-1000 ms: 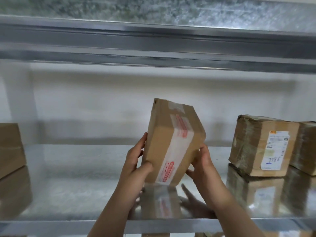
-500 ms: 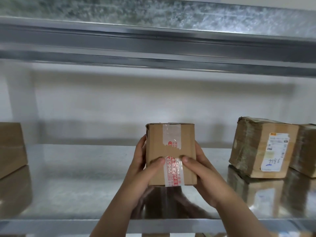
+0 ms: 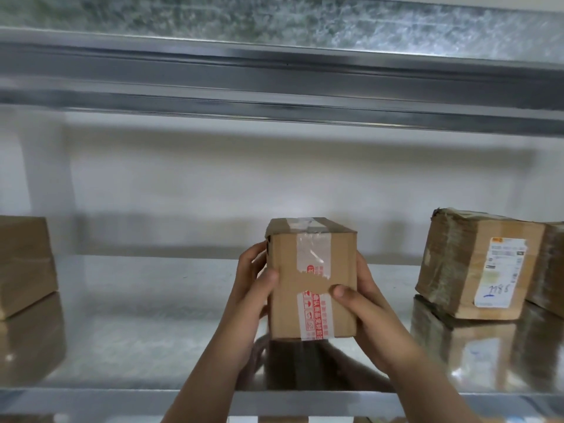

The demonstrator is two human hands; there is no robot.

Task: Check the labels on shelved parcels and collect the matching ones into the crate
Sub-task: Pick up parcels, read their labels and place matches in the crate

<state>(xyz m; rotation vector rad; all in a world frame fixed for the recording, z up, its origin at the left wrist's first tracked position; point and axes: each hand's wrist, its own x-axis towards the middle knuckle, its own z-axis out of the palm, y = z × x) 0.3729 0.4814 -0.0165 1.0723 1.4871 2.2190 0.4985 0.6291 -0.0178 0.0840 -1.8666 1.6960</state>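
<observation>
both hands, left hand (image 3: 253, 288) and right hand (image 3: 363, 303), clasp the box (image 3: 314, 288) at its sides; its label is hidden, so it could be wrongly sorted.

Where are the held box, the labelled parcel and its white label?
held box (image 3: 305, 283): head view, front face, bare cardboard
labelled parcel (image 3: 451, 267): head view, wrapped left side
white label (image 3: 500, 271): head view, label's middle

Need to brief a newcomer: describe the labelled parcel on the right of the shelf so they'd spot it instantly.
On the metal shelf, look right of the taped box at its middle. The parcel stands there, wrapped in clear tape. Alone among the boxes in view, it shows a white shipping label with blue handwriting.
</observation>
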